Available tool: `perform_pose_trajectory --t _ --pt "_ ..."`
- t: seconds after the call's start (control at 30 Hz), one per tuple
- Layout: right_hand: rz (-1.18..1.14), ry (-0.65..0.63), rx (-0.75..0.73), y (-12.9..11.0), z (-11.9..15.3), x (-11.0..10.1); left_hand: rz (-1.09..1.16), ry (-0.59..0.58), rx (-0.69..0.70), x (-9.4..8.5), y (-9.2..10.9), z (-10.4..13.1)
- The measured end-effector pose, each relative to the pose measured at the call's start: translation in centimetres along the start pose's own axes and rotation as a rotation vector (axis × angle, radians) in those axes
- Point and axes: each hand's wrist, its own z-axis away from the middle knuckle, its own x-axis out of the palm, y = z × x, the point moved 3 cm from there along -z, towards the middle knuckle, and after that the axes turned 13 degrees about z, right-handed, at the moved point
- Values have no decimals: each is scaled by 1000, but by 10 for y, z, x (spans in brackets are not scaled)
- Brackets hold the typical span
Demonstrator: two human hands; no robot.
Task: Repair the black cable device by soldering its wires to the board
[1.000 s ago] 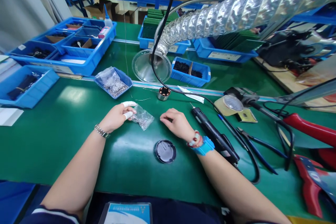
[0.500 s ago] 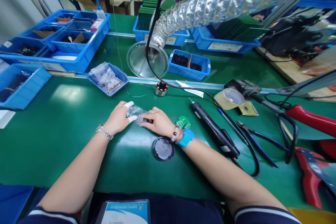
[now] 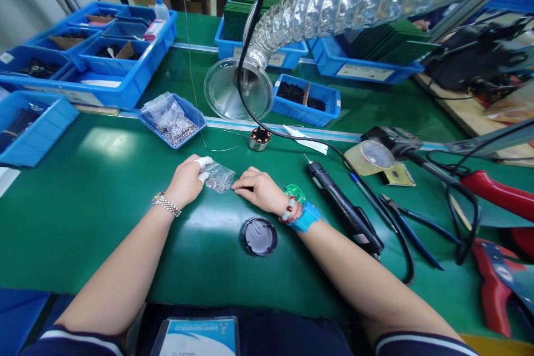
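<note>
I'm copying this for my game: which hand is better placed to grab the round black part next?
Probably the right hand: it is nearer the round black part, while the left hand holds the clear bag. Whether the right pinches something tiny, I can't tell.

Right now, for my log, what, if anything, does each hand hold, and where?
The left hand holds a small clear plastic bag by its left end; whether the right hand holds anything is unclear.

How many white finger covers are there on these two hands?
2 visible, both on the left hand: one white finger cover on the index finger, another on the thumb. Others may be hidden.
</note>
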Motion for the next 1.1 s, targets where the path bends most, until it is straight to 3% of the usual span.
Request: perform_pose_trajectory --t 0.23,0.43,0.63,0.8,0.87,0.93,1.03,1.1 --pt "-17 -13 74 5 19 -18 -40 87 41 -6 -4 -1" --pt "-44 67 188 0 63 -54 -42 211 182 -9 20 12" --pt "-45 236 463 3 142 -91 69 80 228 1 43 27" --pt "-4 397 759 12 201 -105 169 -103 205 12 65 38" --pt "5 376 740 11 205 -103 195 -243 240 23 78 50" --pt "20 302 632 10 195 -95 171 -355 289 38 87 64" --pt "102 212 469 12 166 -77 96 -379 301 59 89 82" --pt "168 202 437 18 146 -64 82 -351 280 67 86 87"
